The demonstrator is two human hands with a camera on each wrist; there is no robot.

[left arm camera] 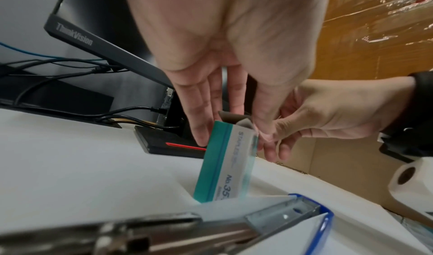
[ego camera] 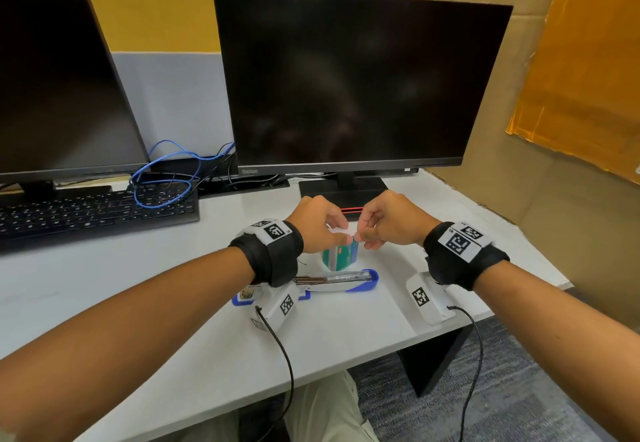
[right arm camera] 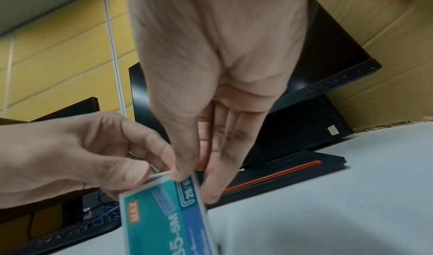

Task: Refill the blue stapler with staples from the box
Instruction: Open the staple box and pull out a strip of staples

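Note:
A green and blue staples box (ego camera: 341,254) stands on end on the white table (ego camera: 363,324), just beyond the blue stapler (ego camera: 349,281). The stapler lies swung open, its metal staple channel (left arm camera: 283,217) bare. Both hands meet at the box's top. My left hand (ego camera: 333,230) pinches the top end, fingers behind the box (left arm camera: 222,164) and thumb in front, by the raised white flap (ego camera: 341,231). My right hand (ego camera: 364,238) pinches the box's upper right corner (right arm camera: 191,182) between thumb and fingers. The box's inside is hidden.
A black monitor (ego camera: 349,78) stands close behind the hands, its base with a red stripe (ego camera: 351,209) just beyond the box. A keyboard (ego camera: 93,213) with a blue cable (ego camera: 162,178) lies at the left. Cardboard (ego camera: 540,199) walls the right side. The table's front edge is near.

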